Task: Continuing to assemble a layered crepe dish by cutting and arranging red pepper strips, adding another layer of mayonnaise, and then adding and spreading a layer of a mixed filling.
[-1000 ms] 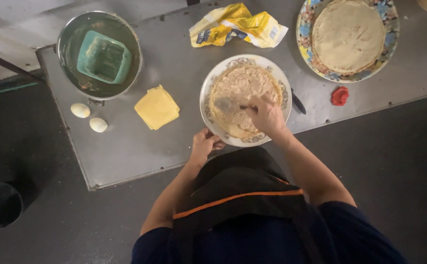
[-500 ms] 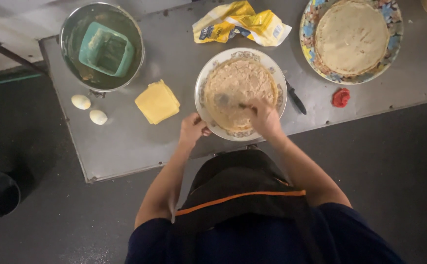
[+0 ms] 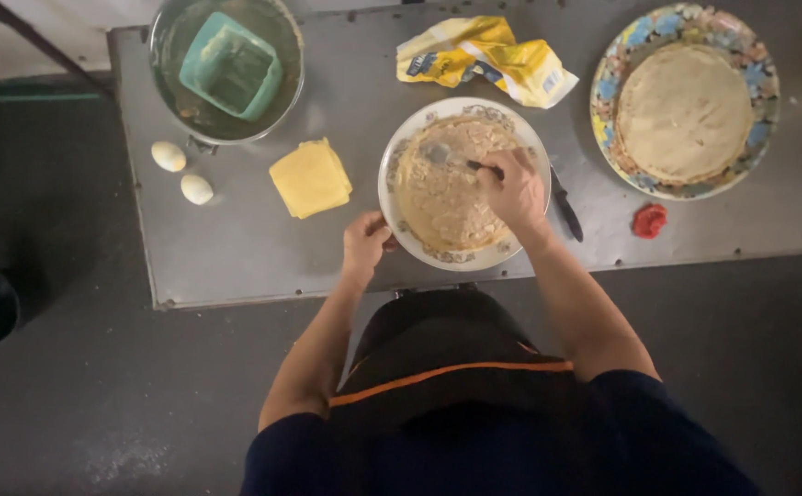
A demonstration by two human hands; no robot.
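Note:
A white patterned plate (image 3: 399, 165) sits on the grey metal table (image 3: 236, 248) and carries a flat round pancake covered with a beige spread. My right hand (image 3: 514, 189) is over the plate, shut on a spoon (image 3: 447, 158) whose bowl lies on the spread. My left hand (image 3: 365, 241) grips the plate's near left rim.
A metal bowl (image 3: 286, 87) with a teal square container stands at the far left. Two eggs (image 3: 182, 172) and a stack of yellow cheese slices (image 3: 310, 177) lie beside it. A yellow wrapper (image 3: 488, 60), a black knife (image 3: 566, 207), a red cap (image 3: 649, 220) and a floral plate (image 3: 759, 161) of pancakes lie to the right.
My left hand moved from the table edge up to the plate's rim. My right hand with the spoon shifted across the spread.

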